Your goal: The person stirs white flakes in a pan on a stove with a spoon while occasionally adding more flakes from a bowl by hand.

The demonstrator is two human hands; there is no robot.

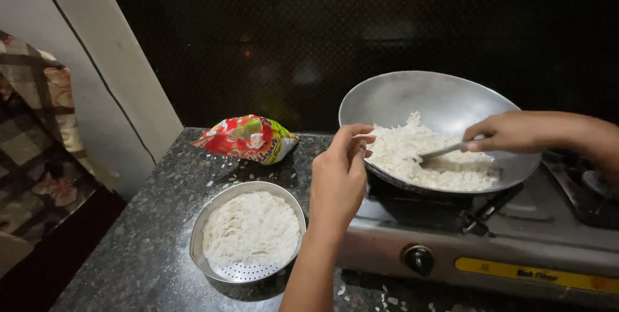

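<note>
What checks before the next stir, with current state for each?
1. Left hand steadying the wok rim: ok.
2. Right hand gripping the spoon: ok.
3. Spoon tip in the flattened rice: ok.
4. Wok seated on the stove burner: ok.
5. Flame lit: cannot tell.
6. Steel bowl and red packet clear of the stove: ok.

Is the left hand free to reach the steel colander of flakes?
Probably yes: the left hand only grips the pan rim, and the colander sits just beside it, uncovered on the counter.
</note>
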